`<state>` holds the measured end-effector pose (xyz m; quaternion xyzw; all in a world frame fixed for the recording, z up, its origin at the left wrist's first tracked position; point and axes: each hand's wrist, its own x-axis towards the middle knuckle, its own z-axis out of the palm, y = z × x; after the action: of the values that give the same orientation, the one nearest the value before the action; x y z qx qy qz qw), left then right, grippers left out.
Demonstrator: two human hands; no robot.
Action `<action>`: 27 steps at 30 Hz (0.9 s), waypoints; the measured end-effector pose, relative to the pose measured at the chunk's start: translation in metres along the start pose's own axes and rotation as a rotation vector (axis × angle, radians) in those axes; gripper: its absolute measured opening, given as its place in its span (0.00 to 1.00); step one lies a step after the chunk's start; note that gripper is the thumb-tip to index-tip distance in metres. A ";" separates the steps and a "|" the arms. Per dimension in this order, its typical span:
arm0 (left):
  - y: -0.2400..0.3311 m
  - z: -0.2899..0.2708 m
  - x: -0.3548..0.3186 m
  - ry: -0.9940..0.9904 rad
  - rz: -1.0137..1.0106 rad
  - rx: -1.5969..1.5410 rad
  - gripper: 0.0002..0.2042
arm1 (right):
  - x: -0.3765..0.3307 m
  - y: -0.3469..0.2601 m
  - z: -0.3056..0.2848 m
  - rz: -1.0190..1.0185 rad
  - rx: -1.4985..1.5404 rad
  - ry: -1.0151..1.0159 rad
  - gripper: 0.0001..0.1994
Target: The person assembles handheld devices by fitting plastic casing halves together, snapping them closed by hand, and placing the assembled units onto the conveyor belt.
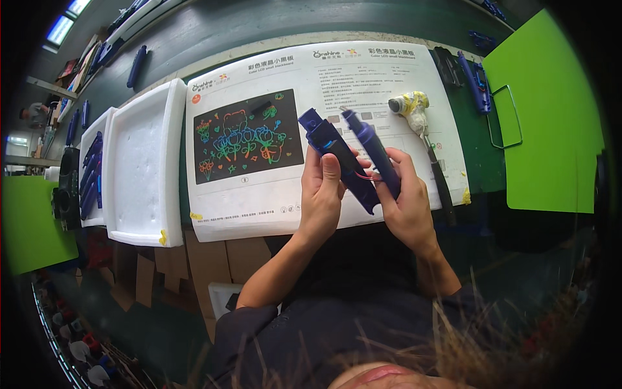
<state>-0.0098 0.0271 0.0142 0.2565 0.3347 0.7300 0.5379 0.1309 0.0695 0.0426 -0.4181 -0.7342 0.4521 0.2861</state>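
Observation:
My left hand (319,201) is closed around a dark blue plastic housing piece (324,137), long and tilted, its thumb lying along the side. In my right hand (409,211) is a second, slimmer dark blue housing piece (369,144), gripped near its lower end. The two pieces stand a little apart, side by side, above the printed white board. Thin red wires (368,177) run between them near my fingers. Just right of my right hand lies a hammer (410,110) with a head wrapped in whitish and yellow material and a dark handle.
A printed white board (253,211) covers the bench before me. To its left are a white foam tray (146,162) and another foam tray with several blue parts (92,175). Blue pieces (475,81) and a bent wire stand (508,117) lie right, beside a green panel (551,123).

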 end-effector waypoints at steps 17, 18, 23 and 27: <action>-0.013 0.005 -0.015 0.052 0.207 0.434 0.45 | -0.021 0.019 0.011 -0.018 0.444 -0.099 0.26; -0.013 0.006 -0.016 0.006 0.175 0.330 0.44 | -0.022 0.017 0.015 -0.076 0.407 -0.027 0.27; -0.013 -0.005 -0.016 -0.165 0.085 -0.080 0.40 | -0.019 0.014 0.017 -0.085 0.281 -0.004 0.27; -0.014 -0.008 -0.017 -0.169 0.036 -0.119 0.38 | -0.018 0.012 0.019 -0.152 0.195 0.008 0.28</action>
<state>-0.0023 0.0123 -0.0014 0.2907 0.2392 0.7340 0.5653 0.1283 0.0488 0.0232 -0.3331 -0.7151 0.4966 0.3620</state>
